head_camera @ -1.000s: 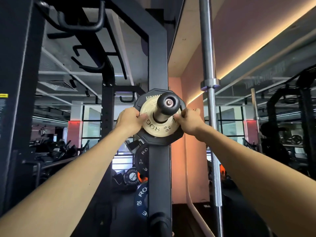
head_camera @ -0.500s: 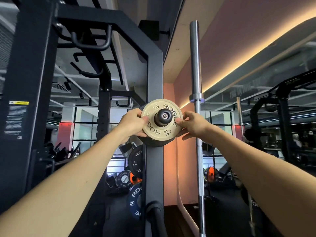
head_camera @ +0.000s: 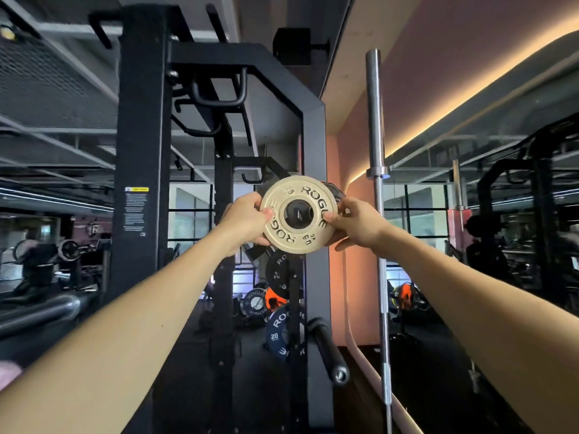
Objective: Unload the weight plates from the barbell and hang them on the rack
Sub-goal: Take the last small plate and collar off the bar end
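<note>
My left hand [head_camera: 242, 219] and right hand [head_camera: 355, 225] each grip the tan plate [head_camera: 299, 214], its hole around a black rack peg [head_camera: 297, 211], apparently; 1 dark plate [head_camera: 333, 191] behind.

The small plate [head_camera: 299, 214] looks like dull, pale gold metal with raised letters. The rack post [head_camera: 315, 183] is black metal with a matt, painted look. The standing bar [head_camera: 374, 120] is smooth, shiny silver metal. The blue plate [head_camera: 277, 328] low down looks like matt rubber.
</note>
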Motion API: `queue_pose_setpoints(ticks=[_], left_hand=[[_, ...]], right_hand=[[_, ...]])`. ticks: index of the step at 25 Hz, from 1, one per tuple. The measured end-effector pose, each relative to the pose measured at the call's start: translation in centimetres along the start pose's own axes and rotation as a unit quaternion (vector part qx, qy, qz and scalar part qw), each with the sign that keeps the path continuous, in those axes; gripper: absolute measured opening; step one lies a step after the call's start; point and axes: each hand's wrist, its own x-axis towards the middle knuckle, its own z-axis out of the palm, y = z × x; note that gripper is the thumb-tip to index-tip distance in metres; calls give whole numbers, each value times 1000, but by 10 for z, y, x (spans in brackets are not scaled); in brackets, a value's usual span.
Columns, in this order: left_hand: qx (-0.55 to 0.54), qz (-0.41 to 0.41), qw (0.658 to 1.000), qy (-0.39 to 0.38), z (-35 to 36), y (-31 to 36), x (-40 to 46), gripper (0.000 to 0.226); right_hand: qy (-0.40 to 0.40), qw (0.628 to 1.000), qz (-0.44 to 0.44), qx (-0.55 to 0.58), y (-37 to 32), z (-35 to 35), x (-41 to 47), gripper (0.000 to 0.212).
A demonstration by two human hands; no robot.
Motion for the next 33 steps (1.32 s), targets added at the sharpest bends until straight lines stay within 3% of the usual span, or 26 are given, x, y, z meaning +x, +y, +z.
queue_pose_setpoints(ticks=[7, 11, 18, 25, 33], left_hand=[[8, -24, 1000, 12, -121, -39, -38, 16], [44, -12, 999, 5, -209, -81, -45, 9], [74, -31, 997, -18, -342, -161, -41, 18], [75, -54, 996, -7, -403, -222, -23, 7], [54, -69, 996, -13, -441, -249, -27, 6]], right_hand=[[-31, 999, -10, 36, -55, 110, -10, 23], [-33, 998, -18, 51, -90, 200, -10, 18], [-27, 997, 4, 72, -134, 352, 2, 19], [-42, 998, 18, 49, -147, 440, 33, 19], [-59, 997, 28, 37, -164, 478, 23, 24]])
